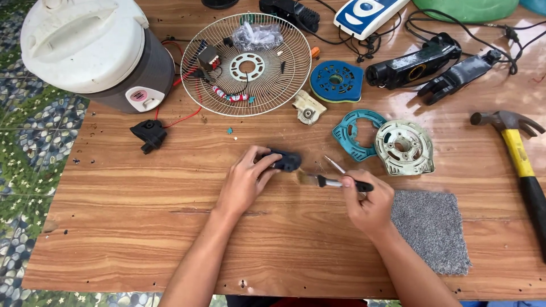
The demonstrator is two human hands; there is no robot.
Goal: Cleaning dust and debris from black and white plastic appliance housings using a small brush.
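Nearby: teal ring (357, 134) | grey mat (431, 229) | hammer (520, 156) | fan grille (247, 64)

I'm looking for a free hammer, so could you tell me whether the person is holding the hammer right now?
No, the hammer lies untouched at the table's right edge, while the right hand holds a small brush.

Both forearms reach forward, left hand (245, 179) and right hand (368, 203) curled closed.

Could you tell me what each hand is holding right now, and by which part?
The left hand grips a small dark plastic part by its near end; the right hand holds a small brush by its black handle.
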